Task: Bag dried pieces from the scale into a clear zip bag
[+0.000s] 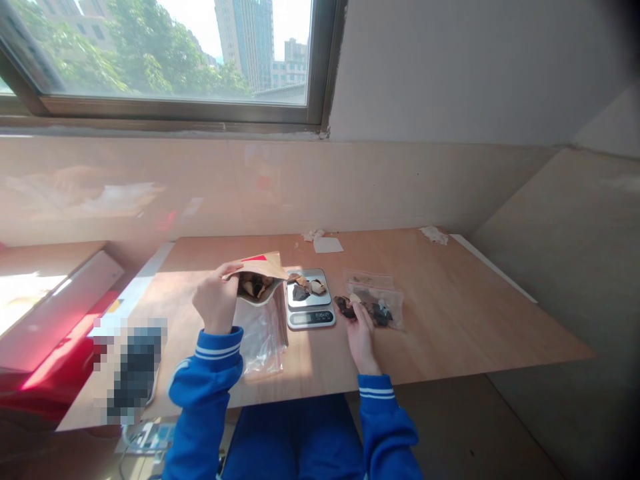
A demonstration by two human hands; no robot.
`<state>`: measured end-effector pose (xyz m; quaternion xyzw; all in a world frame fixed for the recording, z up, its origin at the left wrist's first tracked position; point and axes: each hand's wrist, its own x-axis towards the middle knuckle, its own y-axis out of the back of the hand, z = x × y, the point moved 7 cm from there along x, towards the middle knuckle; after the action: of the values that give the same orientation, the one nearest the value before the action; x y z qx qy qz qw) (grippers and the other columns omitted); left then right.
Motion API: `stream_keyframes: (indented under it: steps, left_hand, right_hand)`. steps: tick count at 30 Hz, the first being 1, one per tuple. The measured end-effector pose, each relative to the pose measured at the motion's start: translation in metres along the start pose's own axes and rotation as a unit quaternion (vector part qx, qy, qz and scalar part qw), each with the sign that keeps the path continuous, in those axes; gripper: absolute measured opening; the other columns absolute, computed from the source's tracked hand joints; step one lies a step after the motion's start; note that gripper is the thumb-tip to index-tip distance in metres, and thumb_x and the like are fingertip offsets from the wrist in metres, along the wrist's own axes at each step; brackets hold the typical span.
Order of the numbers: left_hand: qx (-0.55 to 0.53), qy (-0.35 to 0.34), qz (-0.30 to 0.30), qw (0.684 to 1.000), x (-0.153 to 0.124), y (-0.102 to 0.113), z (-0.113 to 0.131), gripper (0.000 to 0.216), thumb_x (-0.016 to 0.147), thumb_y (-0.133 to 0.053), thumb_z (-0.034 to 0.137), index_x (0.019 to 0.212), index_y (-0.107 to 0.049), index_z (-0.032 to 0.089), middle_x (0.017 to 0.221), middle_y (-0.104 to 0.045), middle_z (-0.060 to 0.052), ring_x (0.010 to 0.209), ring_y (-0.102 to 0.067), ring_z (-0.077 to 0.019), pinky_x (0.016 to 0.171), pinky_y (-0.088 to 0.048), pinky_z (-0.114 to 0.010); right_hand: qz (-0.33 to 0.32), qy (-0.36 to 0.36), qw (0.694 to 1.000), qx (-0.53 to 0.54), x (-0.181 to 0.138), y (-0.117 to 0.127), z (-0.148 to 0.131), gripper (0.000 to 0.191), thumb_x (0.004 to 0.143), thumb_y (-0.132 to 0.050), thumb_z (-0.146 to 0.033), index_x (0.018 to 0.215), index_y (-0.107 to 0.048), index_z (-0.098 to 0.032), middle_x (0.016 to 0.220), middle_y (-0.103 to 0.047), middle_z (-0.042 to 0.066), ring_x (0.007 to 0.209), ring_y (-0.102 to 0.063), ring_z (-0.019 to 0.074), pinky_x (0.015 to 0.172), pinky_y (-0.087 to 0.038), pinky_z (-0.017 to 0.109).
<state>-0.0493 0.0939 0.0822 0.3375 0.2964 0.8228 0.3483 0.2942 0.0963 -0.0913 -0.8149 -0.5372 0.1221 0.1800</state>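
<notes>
My left hand [216,298] grips the edge of a brown paper bag [270,265]. The bag is tilted with its mouth towards me, and dried dark and pale pieces [256,285] show inside. Just right of it stands a kitchen scale [311,317] with several dried brown, grey and cream pieces [301,292] on its plate. My right hand [361,333] is closed on a dark, curled dried piece [345,306], right of the scale. Beside its fingers, a clear zip bag [397,303] lies flat with dark pieces [381,313] at it; whether they are inside, I cannot tell.
Clear zip bags [260,343] lie in a stack below the paper bag. A blurred-out dark device [135,372] rests at the table's left. A white paper [329,245] and crumpled tissue [434,235] lie along the back edge of the wooden table [465,313], by the wall.
</notes>
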Motion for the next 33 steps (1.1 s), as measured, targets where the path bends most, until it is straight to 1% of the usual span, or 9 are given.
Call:
stream_keyframes:
  steps: [1, 3, 7, 11, 15, 18, 24, 27, 33]
  left_hand:
    - [0.000, 0.003, -0.002, 1.000, -0.001, 0.000, 0.000, 0.028, 0.076, -0.056, 0.028, 0.096, -0.074, 0.033, 0.083, -0.074, -0.001, 0.081, -0.066, -0.0239, 0.064, -0.041, -0.029]
    - [0.002, 0.007, -0.006, 1.000, -0.002, 0.000, -0.001, 0.028, 0.076, -0.056, 0.028, 0.096, -0.074, 0.034, 0.081, -0.073, -0.001, 0.080, -0.066, -0.0240, 0.064, -0.041, -0.029]
    - [0.003, 0.008, -0.004, 1.000, -0.006, 0.000, -0.002, 0.029, 0.076, -0.056, 0.027, 0.097, -0.074, 0.034, 0.083, -0.074, -0.001, 0.082, -0.066, -0.0240, 0.065, -0.041, -0.029]
    - [0.000, 0.029, 0.000, 1.000, -0.011, 0.001, -0.009, 0.028, 0.077, -0.056, 0.030, 0.098, -0.074, 0.035, 0.083, -0.074, -0.001, 0.082, -0.066, -0.0239, 0.067, -0.042, -0.030]
    - [-0.011, 0.043, 0.006, 0.999, -0.019, 0.000, -0.016, 0.028, 0.077, -0.057, 0.031, 0.099, -0.074, 0.036, 0.081, -0.074, 0.001, 0.083, -0.066, -0.0225, 0.067, -0.042, -0.029]
    - [-0.012, 0.048, 0.011, 0.999, -0.023, 0.000, -0.017, 0.028, 0.076, -0.057, 0.030, 0.099, -0.074, 0.035, 0.080, -0.074, 0.001, 0.082, -0.065, -0.0223, 0.065, -0.041, -0.028]
    - [-0.016, 0.041, 0.004, 0.999, -0.023, 0.000, -0.017, 0.028, 0.076, -0.058, 0.033, 0.099, -0.074, 0.033, 0.079, -0.074, -0.001, 0.081, -0.066, -0.0244, 0.064, -0.042, -0.030]
    - [-0.012, 0.032, 0.015, 0.999, -0.024, 0.001, -0.018, 0.029, 0.075, -0.058, 0.032, 0.099, -0.074, 0.033, 0.079, -0.074, -0.002, 0.080, -0.066, -0.0246, 0.064, -0.043, -0.031]
    - [-0.011, 0.043, 0.009, 0.999, -0.022, 0.000, -0.021, 0.030, 0.076, -0.057, 0.032, 0.100, -0.074, 0.034, 0.081, -0.074, -0.001, 0.081, -0.065, -0.0245, 0.067, -0.043, -0.031]
  right_hand:
    - [0.013, 0.028, 0.997, -0.070, 0.005, 0.011, -0.002, 0.028, 0.073, -0.066, -0.044, 0.083, -0.060, -0.019, 0.088, -0.065, 0.005, 0.089, -0.062, 0.0222, 0.084, -0.053, 0.043]
    - [0.022, 0.098, 0.973, -0.206, 0.013, 0.027, -0.008, 0.031, 0.072, -0.067, -0.047, 0.083, -0.060, -0.018, 0.086, -0.065, 0.006, 0.084, -0.061, 0.0216, 0.081, -0.052, 0.040]
    - [-0.008, 0.228, 0.893, -0.388, 0.013, 0.036, -0.021, 0.023, 0.082, -0.056, -0.040, 0.089, -0.058, -0.019, 0.088, -0.063, 0.008, 0.081, -0.058, 0.0209, 0.078, -0.050, 0.038]
    - [-0.038, 0.284, 0.830, -0.478, 0.006, 0.034, -0.028, 0.023, 0.087, -0.046, -0.030, 0.100, -0.061, -0.019, 0.092, -0.062, 0.010, 0.086, -0.058, 0.0233, 0.081, -0.049, 0.041]
    - [-0.070, 0.315, 0.796, -0.512, 0.000, 0.029, -0.036, 0.022, 0.089, -0.045, -0.026, 0.092, -0.066, -0.021, 0.090, -0.064, 0.009, 0.091, -0.058, 0.0247, 0.085, -0.047, 0.041]
    - [-0.073, 0.343, 0.793, -0.498, -0.005, 0.029, -0.042, 0.020, 0.089, -0.045, -0.024, 0.087, -0.066, -0.022, 0.092, -0.068, 0.008, 0.094, -0.059, 0.0241, 0.090, -0.046, 0.042]
    - [-0.042, 0.311, 0.830, -0.461, -0.008, 0.033, -0.044, 0.019, 0.086, -0.046, -0.023, 0.089, -0.065, -0.022, 0.101, -0.069, 0.009, 0.097, -0.060, 0.0243, 0.089, -0.047, 0.043]
    - [-0.056, 0.306, 0.837, -0.450, -0.010, 0.017, -0.046, 0.018, 0.086, -0.048, -0.023, 0.088, -0.066, -0.023, 0.099, -0.068, 0.008, 0.097, -0.060, 0.0248, 0.090, -0.046, 0.044]
    - [-0.118, 0.309, 0.822, -0.464, -0.016, -0.031, -0.038, 0.019, 0.088, -0.049, -0.021, 0.090, -0.067, -0.024, 0.091, -0.065, 0.006, 0.092, -0.059, 0.0236, 0.087, -0.046, 0.040]
